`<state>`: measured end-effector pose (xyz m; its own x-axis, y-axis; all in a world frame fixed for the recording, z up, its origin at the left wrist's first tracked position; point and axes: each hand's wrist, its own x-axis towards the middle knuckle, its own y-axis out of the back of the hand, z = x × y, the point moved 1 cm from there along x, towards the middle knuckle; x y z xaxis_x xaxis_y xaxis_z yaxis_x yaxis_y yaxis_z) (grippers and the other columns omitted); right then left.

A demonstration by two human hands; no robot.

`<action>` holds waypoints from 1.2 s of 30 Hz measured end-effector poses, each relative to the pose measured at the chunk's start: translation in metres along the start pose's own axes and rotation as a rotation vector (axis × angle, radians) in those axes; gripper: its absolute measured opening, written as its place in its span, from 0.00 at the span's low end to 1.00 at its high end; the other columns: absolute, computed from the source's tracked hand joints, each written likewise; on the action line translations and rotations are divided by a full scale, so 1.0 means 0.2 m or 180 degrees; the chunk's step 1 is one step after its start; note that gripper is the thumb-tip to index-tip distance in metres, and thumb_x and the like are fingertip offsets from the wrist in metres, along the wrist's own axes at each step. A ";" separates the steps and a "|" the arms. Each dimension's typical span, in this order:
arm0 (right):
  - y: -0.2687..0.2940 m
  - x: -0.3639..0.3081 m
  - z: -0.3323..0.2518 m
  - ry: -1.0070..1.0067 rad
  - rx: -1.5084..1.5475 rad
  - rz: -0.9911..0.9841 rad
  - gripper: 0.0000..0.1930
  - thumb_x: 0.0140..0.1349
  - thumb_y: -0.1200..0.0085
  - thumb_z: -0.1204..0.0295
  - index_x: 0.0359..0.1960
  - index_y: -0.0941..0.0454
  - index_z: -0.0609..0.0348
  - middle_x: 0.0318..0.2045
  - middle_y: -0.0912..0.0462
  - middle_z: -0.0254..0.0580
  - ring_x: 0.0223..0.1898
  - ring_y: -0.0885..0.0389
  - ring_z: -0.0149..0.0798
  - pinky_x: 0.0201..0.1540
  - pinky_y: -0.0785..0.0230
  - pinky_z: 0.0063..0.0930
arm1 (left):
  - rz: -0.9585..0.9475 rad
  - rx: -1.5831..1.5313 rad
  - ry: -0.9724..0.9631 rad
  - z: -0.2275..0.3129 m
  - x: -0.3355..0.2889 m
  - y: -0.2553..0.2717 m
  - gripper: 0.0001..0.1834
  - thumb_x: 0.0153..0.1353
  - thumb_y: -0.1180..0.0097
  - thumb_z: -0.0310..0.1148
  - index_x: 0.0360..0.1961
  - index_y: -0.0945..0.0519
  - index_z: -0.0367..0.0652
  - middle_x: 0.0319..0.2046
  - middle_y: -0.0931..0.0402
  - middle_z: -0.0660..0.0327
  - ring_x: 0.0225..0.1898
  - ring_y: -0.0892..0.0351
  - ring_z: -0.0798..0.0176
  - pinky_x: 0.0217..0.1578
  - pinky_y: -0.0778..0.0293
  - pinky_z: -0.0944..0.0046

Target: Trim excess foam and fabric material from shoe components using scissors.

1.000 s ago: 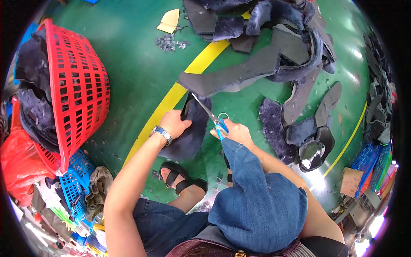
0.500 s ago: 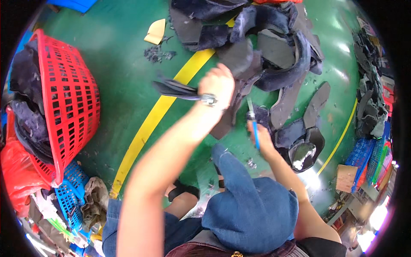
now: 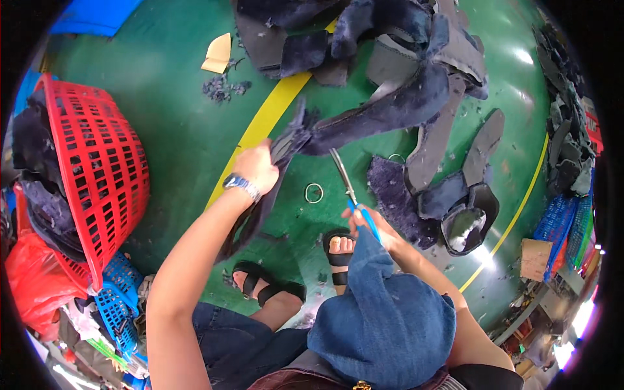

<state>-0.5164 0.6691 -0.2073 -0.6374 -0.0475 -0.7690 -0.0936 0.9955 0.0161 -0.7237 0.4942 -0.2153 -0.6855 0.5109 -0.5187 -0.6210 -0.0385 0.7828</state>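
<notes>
My left hand [image 3: 258, 169], a metal watch on its wrist, is closed round a bunch of dark strips [image 3: 286, 146] with fuzzy edges; their ends hang below it. From this bunch a long dark plush strip [image 3: 383, 112] runs up to the pile of plush pieces [image 3: 396, 58] on the right. My right hand [image 3: 377, 227] grips scissors [image 3: 346, 177] by their blue handles. The metal blades point up and left, a little below the long strip, and stand apart from it. A purple fuzzy piece [image 3: 393, 198] lies right of the scissors.
On the green floor are a pale ring [image 3: 314, 193], a yellow scrap [image 3: 218, 53] and dark fluff [image 3: 223, 88]. A red basket [image 3: 104, 156] full of dark pieces stands left. A heap of dark scraps [image 3: 569, 130] lies far right. My sandalled feet [image 3: 273, 289] are below.
My left hand has moved left and toward me with the bunch, and the long strip now stretches from it to the pile. The scissors have shifted left and toward me.
</notes>
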 end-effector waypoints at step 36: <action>0.45 0.17 0.57 0.1120 -0.0346 0.1567 0.18 0.56 0.54 0.56 0.36 0.27 0.59 0.22 0.23 0.43 0.24 0.24 0.41 0.27 0.34 0.31 | -0.0744 -0.0763 -0.2363 0.35 -0.12 0.07 0.23 0.34 0.42 0.32 0.36 0.24 0.32 0.58 0.51 0.42 0.60 0.51 0.43 0.58 0.48 0.53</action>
<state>-0.4594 0.7655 -0.3052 -0.8382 0.3730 -0.3979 0.2105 0.8943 0.3950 -0.6894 0.5407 -0.1673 -0.1497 0.9615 -0.2307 -0.8392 -0.0001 0.5439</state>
